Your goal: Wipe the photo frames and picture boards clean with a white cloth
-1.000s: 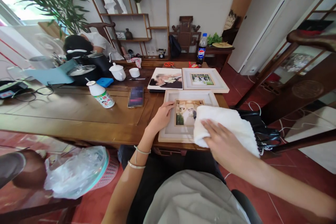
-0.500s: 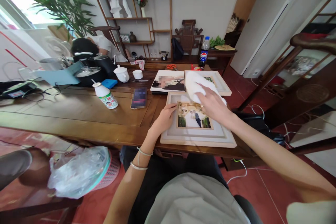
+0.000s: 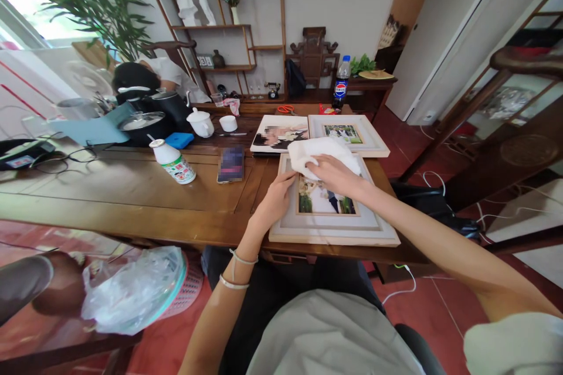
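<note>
A light wooden picture frame (image 3: 334, 235) with a wide white mat and a small wedding photo lies flat at the table's near edge. My left hand (image 3: 278, 196) holds its left side, fingertips over the rim by the photo. Across the frame's upper part, my right hand (image 3: 331, 174) presses a bunched white cloth (image 3: 303, 154), its fingers closed on the material. The cloth covers the top of the photo and part of the frame's far rim. Just beyond lies a second picture frame (image 3: 372, 139), and beside that a photo album (image 3: 277, 133) with a couple on its cover.
On the wooden table (image 3: 211, 202) are a phone (image 3: 231, 164), a tilted-looking white drink bottle (image 3: 173, 163), a white teapot (image 3: 201, 123), a cup (image 3: 228, 123), orange-handled scissors (image 3: 285, 109) and a cola bottle (image 3: 341, 85). Another person (image 3: 173, 79) sits across. A bag-lined basket (image 3: 141, 287) stands on the floor.
My right hand has moved left and slightly nearer with the white cloth, which now covers the photo's top and uncovers the second frame's picture. My left hand stays on the frame's left side.
</note>
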`<state>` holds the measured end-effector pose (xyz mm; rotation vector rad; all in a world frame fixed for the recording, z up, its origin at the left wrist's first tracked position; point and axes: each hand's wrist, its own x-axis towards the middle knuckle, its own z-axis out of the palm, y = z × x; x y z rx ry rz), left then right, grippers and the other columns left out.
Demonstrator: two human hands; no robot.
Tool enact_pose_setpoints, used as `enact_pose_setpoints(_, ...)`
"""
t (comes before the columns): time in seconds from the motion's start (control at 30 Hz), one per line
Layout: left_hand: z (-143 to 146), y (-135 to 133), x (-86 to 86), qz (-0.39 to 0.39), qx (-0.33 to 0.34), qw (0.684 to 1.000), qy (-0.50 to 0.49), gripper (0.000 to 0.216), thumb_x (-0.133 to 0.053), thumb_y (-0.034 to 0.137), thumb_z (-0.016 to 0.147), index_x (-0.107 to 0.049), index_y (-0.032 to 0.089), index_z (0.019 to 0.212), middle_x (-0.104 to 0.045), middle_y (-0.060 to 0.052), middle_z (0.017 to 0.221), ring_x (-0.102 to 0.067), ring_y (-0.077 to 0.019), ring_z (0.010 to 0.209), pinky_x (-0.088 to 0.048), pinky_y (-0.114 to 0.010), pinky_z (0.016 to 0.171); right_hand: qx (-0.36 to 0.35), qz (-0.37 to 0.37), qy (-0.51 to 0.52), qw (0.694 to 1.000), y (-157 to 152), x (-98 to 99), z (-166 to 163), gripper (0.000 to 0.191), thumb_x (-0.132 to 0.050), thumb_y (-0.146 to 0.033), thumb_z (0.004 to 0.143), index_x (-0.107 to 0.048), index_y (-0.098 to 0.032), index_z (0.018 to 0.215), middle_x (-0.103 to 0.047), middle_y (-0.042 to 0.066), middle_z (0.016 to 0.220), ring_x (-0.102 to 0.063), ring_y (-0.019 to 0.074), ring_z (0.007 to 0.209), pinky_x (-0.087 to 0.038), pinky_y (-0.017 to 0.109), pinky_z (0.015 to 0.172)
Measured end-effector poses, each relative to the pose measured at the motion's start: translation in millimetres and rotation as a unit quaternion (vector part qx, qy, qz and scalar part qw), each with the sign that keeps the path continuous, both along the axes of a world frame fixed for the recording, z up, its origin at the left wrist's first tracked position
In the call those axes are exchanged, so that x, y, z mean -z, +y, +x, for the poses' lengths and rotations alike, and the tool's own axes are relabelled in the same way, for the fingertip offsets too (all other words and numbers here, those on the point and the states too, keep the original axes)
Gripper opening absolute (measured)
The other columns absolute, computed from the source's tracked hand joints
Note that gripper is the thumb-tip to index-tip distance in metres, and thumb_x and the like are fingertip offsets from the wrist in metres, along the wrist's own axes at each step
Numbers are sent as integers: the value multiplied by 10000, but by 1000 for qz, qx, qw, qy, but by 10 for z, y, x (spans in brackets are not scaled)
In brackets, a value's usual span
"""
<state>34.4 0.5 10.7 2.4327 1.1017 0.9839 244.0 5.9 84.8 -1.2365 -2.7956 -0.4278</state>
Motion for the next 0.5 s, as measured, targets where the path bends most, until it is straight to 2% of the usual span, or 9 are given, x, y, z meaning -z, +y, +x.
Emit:
enact_pose_setpoints(0.07, -9, 8, 18, 4, 1, 1000, 3, 623, -371, -66, 731, -584, 128, 1284, -574, -128, 1346, -515, -244, 1275, -390, -457, 1117, 31, 11, -15, 999, -64, -21, 158, 515, -463, 31, 717, -530, -108, 1209, -629, 175, 1137, -563, 281, 1117, -423, 378, 934)
enact_pose_setpoints(0.2, -5, -2, 18, 2, -7, 1000, 9, 616, -360, -73, 729, -594, 117, 1266, -569, -127, 1351, -507, -239, 1287, -390, -442, 1121, 109, 11, -42, 993, -191, -99, 507, 539, -442, 57, 683, -561, -110, 1182, -666, 146, 963, -625, 275, 942, -468, 362, 804)
enact_pose_setpoints(0.27, 4, -9, 16, -5, -15, 1000, 8, 616, -351, -80, 723, -597, 99, 1259, -568, -139, 1348, -503, -240, 1291, -384, -436, 1125, 128, 0, -44, 991, -289, -129, 632, 535, -427, 68, 683, -589, -116, 1158, -667, 148, 959, -634, 273, 898, -475, 357, 755)
enact_pose_setpoints(0.37, 12, -7, 25, -11, -16, 1000, 3, 621, -350, -82, 723, -597, 105, 1261, -571, -141, 1343, -509, -240, 1284, -381, -448, 1124, 102, -35, -18, 994, -552, -150, 675, 525, -433, 82, 668, -650, -134, 1095, -655, 165, 1085, -632, 279, 968, -475, 369, 803)
enact_pose_setpoints(0.43, 13, -3, 36, -9, -12, 1000, -2, 623, -358, -76, 728, -597, 124, 1267, -574, -130, 1342, -510, -238, 1281, -383, -458, 1122, 78, -61, 2, 995, -807, -171, 607, 523, -456, 73, 660, -680, -155, 1074, -630, 166, 1180, -609, 290, 1053, -460, 396, 872)
enact_pose_setpoints(0.5, 11, 1, 45, -5, -13, 1000, -6, 623, -368, -69, 730, -595, 134, 1274, -576, -121, 1342, -508, -236, 1282, -383, -457, 1122, 56, -89, 10, 994, -1075, -207, 497, 500, -482, 46, 659, -700, -176, 1050, -630, 155, 1182, -589, 303, 1087, -451, 429, 904)
